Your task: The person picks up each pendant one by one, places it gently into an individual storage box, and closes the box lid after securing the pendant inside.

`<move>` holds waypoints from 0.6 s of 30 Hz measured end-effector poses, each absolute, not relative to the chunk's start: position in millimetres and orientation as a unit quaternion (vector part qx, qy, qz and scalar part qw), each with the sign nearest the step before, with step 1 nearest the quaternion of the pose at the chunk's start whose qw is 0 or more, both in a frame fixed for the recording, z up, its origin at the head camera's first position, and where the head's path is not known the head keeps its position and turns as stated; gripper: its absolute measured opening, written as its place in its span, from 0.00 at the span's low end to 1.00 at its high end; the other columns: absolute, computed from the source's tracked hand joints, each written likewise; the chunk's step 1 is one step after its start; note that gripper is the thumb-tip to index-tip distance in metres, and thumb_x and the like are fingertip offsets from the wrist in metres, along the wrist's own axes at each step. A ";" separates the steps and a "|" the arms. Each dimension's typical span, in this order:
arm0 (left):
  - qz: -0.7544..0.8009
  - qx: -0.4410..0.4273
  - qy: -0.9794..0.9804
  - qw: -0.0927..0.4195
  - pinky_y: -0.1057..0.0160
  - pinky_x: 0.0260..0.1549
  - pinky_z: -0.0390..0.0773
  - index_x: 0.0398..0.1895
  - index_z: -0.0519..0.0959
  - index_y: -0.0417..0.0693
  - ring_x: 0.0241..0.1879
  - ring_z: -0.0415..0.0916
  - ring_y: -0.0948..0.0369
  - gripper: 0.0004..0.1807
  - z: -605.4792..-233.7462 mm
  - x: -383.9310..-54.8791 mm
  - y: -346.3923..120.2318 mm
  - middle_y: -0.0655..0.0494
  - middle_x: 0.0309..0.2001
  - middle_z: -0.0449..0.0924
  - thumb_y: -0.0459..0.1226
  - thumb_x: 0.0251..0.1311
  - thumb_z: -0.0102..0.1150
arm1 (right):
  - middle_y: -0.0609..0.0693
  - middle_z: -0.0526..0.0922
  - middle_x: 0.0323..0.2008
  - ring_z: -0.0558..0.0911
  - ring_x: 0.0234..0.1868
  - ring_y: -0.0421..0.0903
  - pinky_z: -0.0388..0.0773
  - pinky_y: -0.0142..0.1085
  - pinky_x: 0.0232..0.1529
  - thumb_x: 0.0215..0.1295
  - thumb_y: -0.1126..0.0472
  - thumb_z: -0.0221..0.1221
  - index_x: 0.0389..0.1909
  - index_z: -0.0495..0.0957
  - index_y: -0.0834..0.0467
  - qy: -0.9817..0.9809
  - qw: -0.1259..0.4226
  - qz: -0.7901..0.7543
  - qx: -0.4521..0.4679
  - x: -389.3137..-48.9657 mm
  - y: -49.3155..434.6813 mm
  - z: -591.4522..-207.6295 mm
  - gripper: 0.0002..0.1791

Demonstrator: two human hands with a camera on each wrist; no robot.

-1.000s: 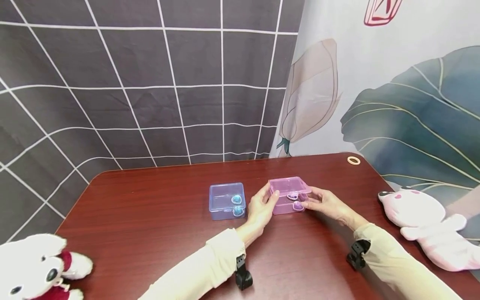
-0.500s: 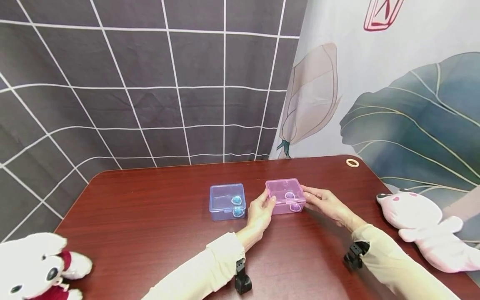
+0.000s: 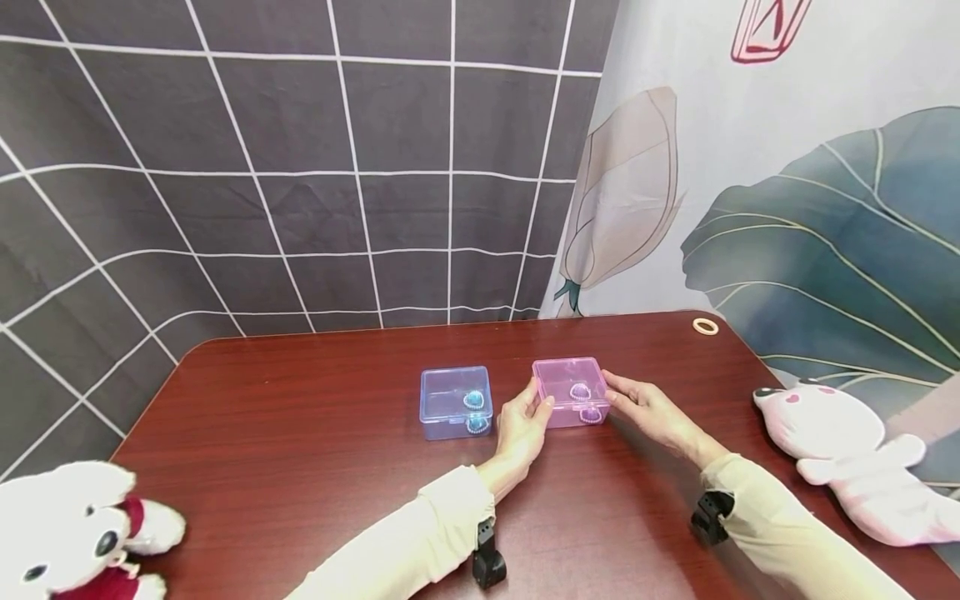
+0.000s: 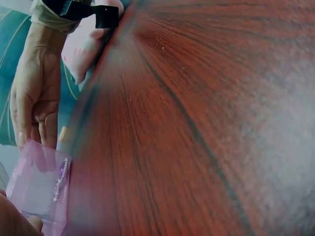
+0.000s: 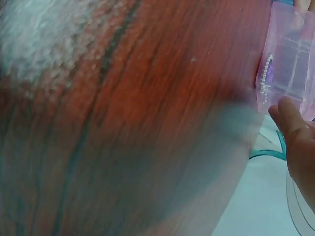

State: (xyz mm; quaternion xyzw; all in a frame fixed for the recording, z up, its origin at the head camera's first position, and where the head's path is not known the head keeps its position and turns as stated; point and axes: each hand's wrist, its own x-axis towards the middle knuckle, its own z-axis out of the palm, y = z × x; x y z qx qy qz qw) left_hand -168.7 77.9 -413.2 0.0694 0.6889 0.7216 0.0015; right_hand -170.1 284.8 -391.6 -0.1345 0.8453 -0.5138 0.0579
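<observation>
A translucent pink plastic box [image 3: 570,381] with its lid down sits on the table at mid-right in the head view. Through its lid and front wall shows a purple gem with a beaded rim [image 3: 581,391]; whether it is one or two I cannot tell. My left hand [image 3: 522,433] grips the box's left side, thumb at the front corner. On the opposite side my right hand [image 3: 655,412] holds the right wall with thumb and fingers. To the left stands a closed blue translucent box [image 3: 450,392] with a similar blue gem [image 3: 474,400] showing.
A white plush toy in red [image 3: 90,533] is at the near left. Along the right edge lies a pink and white plush toy [image 3: 840,442]. A pale ring [image 3: 705,326] rests at the far right corner of the brown table [image 3: 315,433]. A grey gridded curtain [image 3: 300,208] hangs behind.
The pink box's lid, partly raised a second ago, has come down flat. My right hand has shifted slightly along the box's side. The blue box has stayed where it was.
</observation>
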 end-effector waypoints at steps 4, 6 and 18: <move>0.739 0.059 0.671 0.006 0.57 0.60 0.66 0.64 0.61 0.28 0.62 0.65 0.46 0.27 -413.8 -166.3 78.1 0.35 0.63 0.64 0.29 0.62 0.52 | 0.71 0.64 0.62 0.71 0.59 0.59 0.75 0.31 0.52 0.70 0.66 0.48 0.65 0.56 0.76 0.847 0.055 -0.513 -0.127 -169.0 283.2 -392.3 0.27; 0.747 0.054 0.663 0.007 0.57 0.59 0.66 0.65 0.60 0.27 0.62 0.65 0.45 0.28 -414.6 -164.2 78.1 0.34 0.63 0.64 0.28 0.62 0.52 | 0.71 0.64 0.63 0.71 0.59 0.60 0.75 0.33 0.53 0.70 0.66 0.49 0.65 0.56 0.75 0.847 0.055 -0.514 -0.123 -167.1 282.7 -393.0 0.27; 0.727 0.017 0.686 0.014 0.55 0.59 0.68 0.63 0.66 0.30 0.61 0.67 0.47 0.27 -403.5 -171.3 83.5 0.36 0.61 0.69 0.28 0.59 0.55 | 0.71 0.63 0.64 0.77 0.55 0.50 0.75 0.38 0.52 0.70 0.62 0.50 0.66 0.55 0.73 0.856 0.066 -0.501 -0.105 -170.5 287.2 -381.6 0.30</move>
